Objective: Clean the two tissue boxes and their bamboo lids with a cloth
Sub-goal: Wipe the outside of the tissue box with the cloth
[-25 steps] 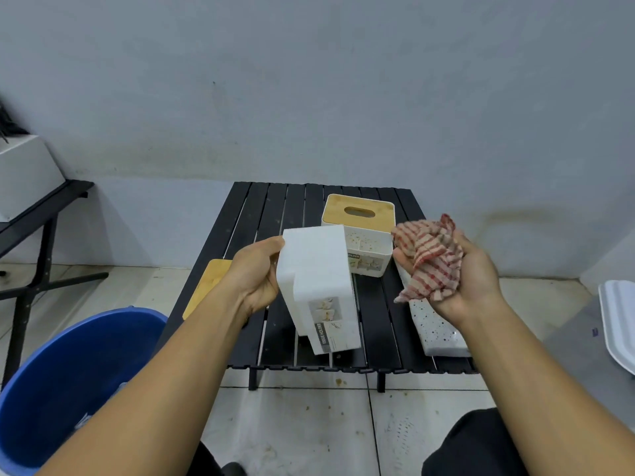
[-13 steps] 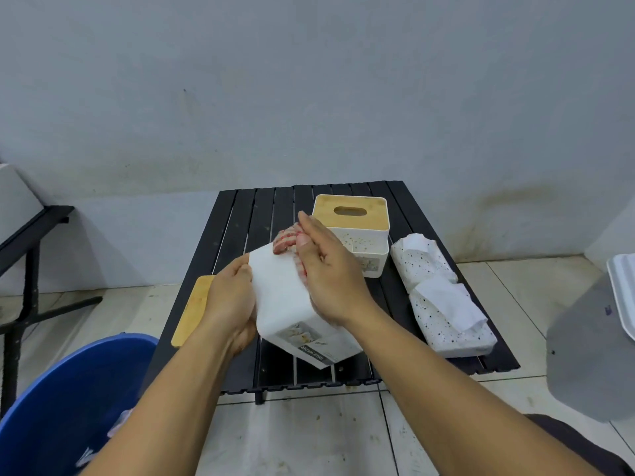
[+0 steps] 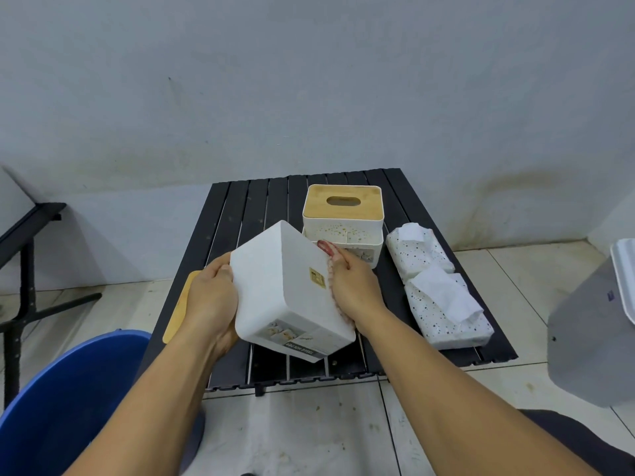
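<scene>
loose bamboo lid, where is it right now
In the head view the loose bamboo lid lies flat at the left edge of the black slatted table, partly hidden behind the left hand that holds the white tissue box.

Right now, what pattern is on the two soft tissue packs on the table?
The soft tissue packs are white with small dark dots; best in head view.
</scene>
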`<state>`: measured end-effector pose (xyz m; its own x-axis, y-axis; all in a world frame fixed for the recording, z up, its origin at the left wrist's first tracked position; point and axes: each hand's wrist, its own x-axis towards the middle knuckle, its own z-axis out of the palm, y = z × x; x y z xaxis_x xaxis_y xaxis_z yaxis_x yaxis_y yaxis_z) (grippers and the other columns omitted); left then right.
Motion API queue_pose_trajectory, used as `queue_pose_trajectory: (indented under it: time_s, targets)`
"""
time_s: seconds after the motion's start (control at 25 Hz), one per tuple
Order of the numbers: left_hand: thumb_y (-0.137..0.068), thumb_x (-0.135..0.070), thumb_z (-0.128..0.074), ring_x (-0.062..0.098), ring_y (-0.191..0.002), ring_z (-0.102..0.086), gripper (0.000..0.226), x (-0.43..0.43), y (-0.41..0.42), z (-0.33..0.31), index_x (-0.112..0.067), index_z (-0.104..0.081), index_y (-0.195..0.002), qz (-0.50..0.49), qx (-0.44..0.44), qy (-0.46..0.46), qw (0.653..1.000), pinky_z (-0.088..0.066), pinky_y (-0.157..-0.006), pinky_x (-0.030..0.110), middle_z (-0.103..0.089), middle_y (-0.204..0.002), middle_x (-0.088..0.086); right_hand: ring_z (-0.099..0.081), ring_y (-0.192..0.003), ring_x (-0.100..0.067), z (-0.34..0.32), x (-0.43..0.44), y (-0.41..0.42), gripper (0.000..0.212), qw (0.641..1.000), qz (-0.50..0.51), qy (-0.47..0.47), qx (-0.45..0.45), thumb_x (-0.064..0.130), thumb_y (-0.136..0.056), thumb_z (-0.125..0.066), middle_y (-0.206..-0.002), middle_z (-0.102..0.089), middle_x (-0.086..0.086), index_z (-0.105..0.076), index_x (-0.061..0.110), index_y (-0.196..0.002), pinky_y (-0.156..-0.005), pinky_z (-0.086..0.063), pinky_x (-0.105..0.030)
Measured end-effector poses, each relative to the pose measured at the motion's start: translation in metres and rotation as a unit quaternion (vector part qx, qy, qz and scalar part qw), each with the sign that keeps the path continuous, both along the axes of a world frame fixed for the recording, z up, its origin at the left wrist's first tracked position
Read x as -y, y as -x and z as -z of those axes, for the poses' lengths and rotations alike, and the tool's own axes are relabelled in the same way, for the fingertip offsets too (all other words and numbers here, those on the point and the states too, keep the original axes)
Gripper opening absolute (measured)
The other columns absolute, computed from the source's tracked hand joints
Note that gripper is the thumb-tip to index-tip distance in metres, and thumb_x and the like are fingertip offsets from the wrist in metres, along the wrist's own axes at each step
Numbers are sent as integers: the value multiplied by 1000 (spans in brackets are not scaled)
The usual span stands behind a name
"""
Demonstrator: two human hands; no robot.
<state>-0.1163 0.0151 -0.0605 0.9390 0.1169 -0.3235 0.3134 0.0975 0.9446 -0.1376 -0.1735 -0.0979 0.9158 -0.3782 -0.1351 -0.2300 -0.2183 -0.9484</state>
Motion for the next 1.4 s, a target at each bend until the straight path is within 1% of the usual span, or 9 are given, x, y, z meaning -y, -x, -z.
queue_pose_trajectory:
  time_s: [0.16,0.28,0.6,0.76,0.88,1.04,1.2,1.32,1.4]
  targets:
    - [-110,-8,-34,27,-82,-68,36,6,7,-3,-15,-68,-119,-19,17,10,1000,-59,-72,40,-75,-108,11,-42,-139,3,-38,-37,5,38,975,-123,35,182,35,-110,-36,-147,-52,25,-56,40,-142,-114,-36,-28]
    - [-109,-6,-37,28,-87,-72,34,8,10,-2,-13,-68,-120,-29,24,18,999,-62,-66,37,-75,-107,11,-26,-151,-1,-44,-51,11,40,954,-166,141,205,33,-109,-39,-159,-42,14,-56,33,-145,-124,-24,-33]
    - [-108,-4,-32,24,-75,-67,37,7,13,-8,-9,-66,-122,-58,-3,50,997,-60,-55,32,-72,-107,10,-55,-131,-2,-16,-17,31,36,985,-110,20,135,31,-108,-47,-137,-60,27,-59,48,-137,-105,-48,-25]
    - [-103,3,-36,30,-85,-72,39,0,11,-5,-7,-68,-123,-63,-6,80,995,-63,-59,36,-74,-114,17,-32,-146,5,-34,-51,54,37,944,-197,93,247,26,-111,-42,-151,-50,20,-59,33,-143,-122,-26,-25]
    - [-103,3,-38,33,-89,-72,39,1,11,-6,-9,-67,-125,-62,-15,77,995,-65,-66,43,-74,-117,17,-36,-144,2,-23,-50,50,37,950,-156,92,255,32,-111,-39,-149,-52,20,-58,35,-143,-121,-31,-29]
    - [-105,1,-35,33,-90,-68,41,0,11,-6,-14,-68,-123,-48,-25,68,996,-58,-83,50,-74,-120,13,-62,-112,-1,17,-24,43,33,989,-38,24,144,46,-106,-40,-129,-66,19,-57,57,-132,-98,-52,-33]
    - [-106,-2,-34,32,-88,-69,41,-2,10,-6,-17,-69,-123,-45,-23,76,996,-60,-80,51,-75,-118,10,-67,-86,-14,30,-12,34,38,984,99,-149,7,47,-108,-40,-109,-73,-10,-71,25,-105,-76,-51,-31]
    - [-105,0,-34,29,-82,-69,43,-3,13,-8,-16,-69,-122,-53,-31,86,994,-60,-71,43,-75,-112,8,-67,-105,-9,21,-23,37,34,996,72,-36,33,51,-106,-39,-114,-73,8,-69,40,-119,-89,-54,-34]
    - [-105,0,-35,27,-80,-70,40,0,14,-9,-14,-69,-122,-60,-38,118,990,-61,-68,40,-75,-109,8,-55,-127,-1,-5,-44,49,33,981,19,78,175,40,-109,-39,-136,-61,22,-59,56,-129,-106,-47,-33]
